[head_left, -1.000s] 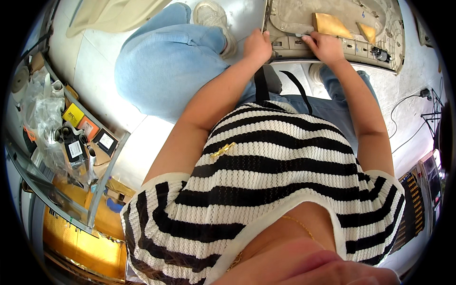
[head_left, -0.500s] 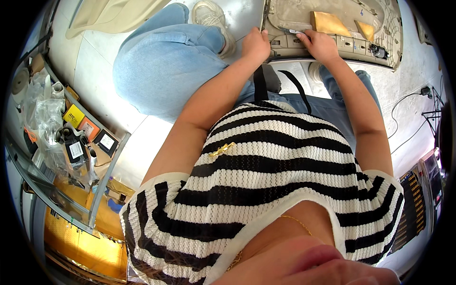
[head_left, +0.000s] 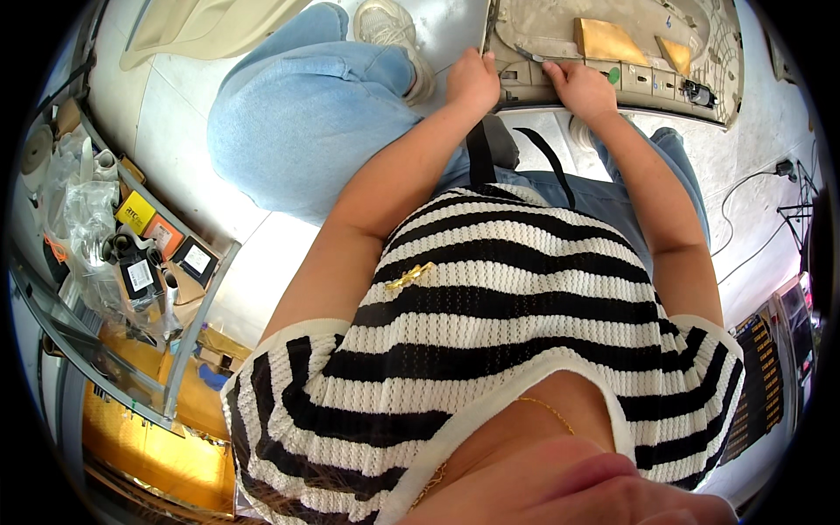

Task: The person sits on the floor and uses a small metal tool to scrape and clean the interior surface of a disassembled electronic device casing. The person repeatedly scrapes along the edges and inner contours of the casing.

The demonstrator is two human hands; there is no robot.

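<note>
A beige car door panel lies with its inner side up across my lap and the floor in front of me. At its near left corner my left hand is closed on the panel's edge; the fingertips are partly hidden. Close to the near edge, my right hand is closed around a slim silver utility knife. The knife's tip points left and away, over the panel. To the right of that hand a green round mark shows on the panel. Two yellowish foam pads and a black motor-like part sit on it.
Another beige panel lies at the far left, near my shoe. A glass-sided case with boxes and plastic bags stands at the left. A black cable runs along the floor at right, near a dark stand.
My right hand has shifted slightly left and nearer to me with the knife, uncovering the green mark. The left hand has hardly moved.
</note>
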